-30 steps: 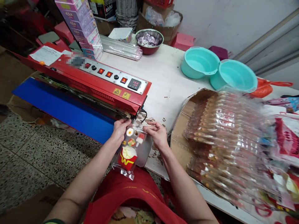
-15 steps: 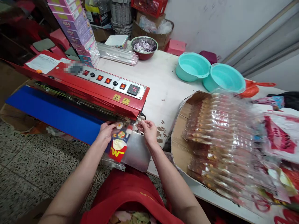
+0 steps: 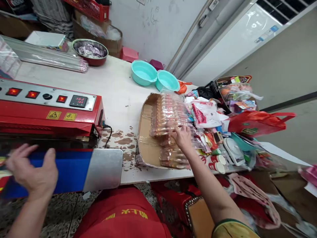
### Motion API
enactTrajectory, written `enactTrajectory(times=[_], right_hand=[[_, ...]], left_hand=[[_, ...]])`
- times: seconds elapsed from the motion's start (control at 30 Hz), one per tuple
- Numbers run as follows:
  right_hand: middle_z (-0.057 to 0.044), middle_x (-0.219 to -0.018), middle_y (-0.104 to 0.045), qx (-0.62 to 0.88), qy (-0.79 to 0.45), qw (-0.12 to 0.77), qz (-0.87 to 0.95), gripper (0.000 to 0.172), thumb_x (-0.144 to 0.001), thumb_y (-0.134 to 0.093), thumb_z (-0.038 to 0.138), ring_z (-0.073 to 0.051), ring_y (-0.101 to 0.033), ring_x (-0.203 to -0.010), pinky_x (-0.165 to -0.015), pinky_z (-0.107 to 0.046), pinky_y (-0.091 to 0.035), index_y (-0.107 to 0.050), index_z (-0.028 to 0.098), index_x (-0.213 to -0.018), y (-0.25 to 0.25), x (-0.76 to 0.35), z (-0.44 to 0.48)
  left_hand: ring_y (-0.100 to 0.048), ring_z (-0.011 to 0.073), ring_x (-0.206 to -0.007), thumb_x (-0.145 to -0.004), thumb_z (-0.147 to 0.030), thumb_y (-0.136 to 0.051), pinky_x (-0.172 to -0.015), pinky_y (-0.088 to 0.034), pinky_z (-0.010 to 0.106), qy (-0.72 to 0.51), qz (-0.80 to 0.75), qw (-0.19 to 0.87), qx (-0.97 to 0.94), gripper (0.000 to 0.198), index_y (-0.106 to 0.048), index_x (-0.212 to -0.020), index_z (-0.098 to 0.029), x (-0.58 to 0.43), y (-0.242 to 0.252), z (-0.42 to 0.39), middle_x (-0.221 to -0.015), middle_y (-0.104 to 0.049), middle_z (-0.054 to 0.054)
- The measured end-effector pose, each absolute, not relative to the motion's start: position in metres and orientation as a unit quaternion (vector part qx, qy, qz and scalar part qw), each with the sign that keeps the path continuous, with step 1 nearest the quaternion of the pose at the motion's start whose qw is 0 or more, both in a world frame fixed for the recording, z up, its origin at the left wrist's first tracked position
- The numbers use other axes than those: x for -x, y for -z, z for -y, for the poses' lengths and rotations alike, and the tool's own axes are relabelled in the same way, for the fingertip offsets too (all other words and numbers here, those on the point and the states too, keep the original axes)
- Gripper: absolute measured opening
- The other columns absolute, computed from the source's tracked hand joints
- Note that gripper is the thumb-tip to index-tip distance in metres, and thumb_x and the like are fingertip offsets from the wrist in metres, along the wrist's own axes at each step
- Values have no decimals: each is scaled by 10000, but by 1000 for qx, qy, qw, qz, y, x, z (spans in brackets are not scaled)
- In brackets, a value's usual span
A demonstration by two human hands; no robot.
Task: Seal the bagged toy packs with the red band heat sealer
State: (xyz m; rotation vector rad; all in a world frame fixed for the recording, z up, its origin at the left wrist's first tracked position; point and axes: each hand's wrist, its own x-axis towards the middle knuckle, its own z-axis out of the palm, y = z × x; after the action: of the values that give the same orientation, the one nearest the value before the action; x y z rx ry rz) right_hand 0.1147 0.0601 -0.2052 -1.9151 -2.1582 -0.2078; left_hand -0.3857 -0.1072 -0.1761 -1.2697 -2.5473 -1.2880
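My left hand (image 3: pixel 33 173), slightly blurred, is over the blue conveyor belt (image 3: pixel 71 168) of a red sealing machine (image 3: pixel 74 117). Its fingers are stretched out and the thumb stands apart. Just beyond it, cut off by the left edge, is a printed packet (image 3: pixel 3 172) in yellow and red. Over at the cardboard box (image 3: pixel 146 135), my right hand (image 3: pixel 182 137) reaches in with fingers bent, pinching at one of the clear plastic packets (image 3: pixel 168 112). These stand in tight rows with brownish contents. The fingertips are partly lost against the shiny plastic.
A metal plate (image 3: pixel 105 168) ends the belt. Two turquoise basins (image 3: pixel 143 73) and a bowl of sachets (image 3: pixel 90 53) stand toward the back. Right of the box are paper cups (image 3: pixel 217 162), a white scale (image 3: pixel 232 150) and a red bag (image 3: pixel 257 125). A stool (image 3: pixel 200 215) is below the table.
The view has swung right. My left hand has let go of the printed packet at the sealer, which is now farther left. My right hand has gone from the machine to the box.
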Motion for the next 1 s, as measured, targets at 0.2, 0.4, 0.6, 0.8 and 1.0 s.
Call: enactTrajectory(times=[0.2, 0.4, 0.6, 0.8, 1.0], right_hand=[[-143, -1209, -596, 553, -43, 214, 804, 126, -775, -715, 280, -321, -493, -1153, -971, -497, -381, -668, 195, -695, 189, -139, -99], [-57, -797, -730, 483, -306, 392, 721, 236, -755, -726, 417, -255, -689, -886, -805, -388, -519, -679, 196, -688, 133, -133, -103], [-55, -818, -747, 432, -329, 417, 729, 155, -730, -767, 357, -237, -707, -809, -736, -349, -547, -736, 206, -732, 80, -88, -74], [-57, -817, -746, 340, -341, 354, 802, 136, -820, -689, 314, -193, -695, -728, -650, -299, -536, -720, 200, -753, 81, -24, -42], [-78, -938, -716, 316, -381, 356, 793, 174, -843, -662, 344, -195, -675, -843, -698, -308, -527, -692, 198, -752, 108, 20, -33]], left_hand=[[-542, 282, -1172, -825, -354, -623, -1034, -423, 471, 423, 755, 60, 497, 204, -651, -971, -214, 294, 200, 101, -1222, -604, 77], [-570, 230, -1110, -861, -297, -585, -1019, -425, 405, 451, 698, -19, 557, 181, -648, -980, -175, 231, 191, 84, -1162, -615, 102], [-614, 189, -1005, -803, -343, -666, -883, -502, 326, 526, 595, -310, 523, 430, -572, -1196, -196, 176, 137, 30, -1183, -616, 89], [-639, 143, -767, -650, -364, -785, -688, -495, 236, 556, 482, -578, 351, 371, -683, -928, -141, 171, 98, 4, -871, -699, 54], [-607, 130, -577, -521, -368, -844, -556, -479, 230, 608, 533, -546, 217, 357, -684, -710, -111, 203, 105, 28, -680, -689, 47]])
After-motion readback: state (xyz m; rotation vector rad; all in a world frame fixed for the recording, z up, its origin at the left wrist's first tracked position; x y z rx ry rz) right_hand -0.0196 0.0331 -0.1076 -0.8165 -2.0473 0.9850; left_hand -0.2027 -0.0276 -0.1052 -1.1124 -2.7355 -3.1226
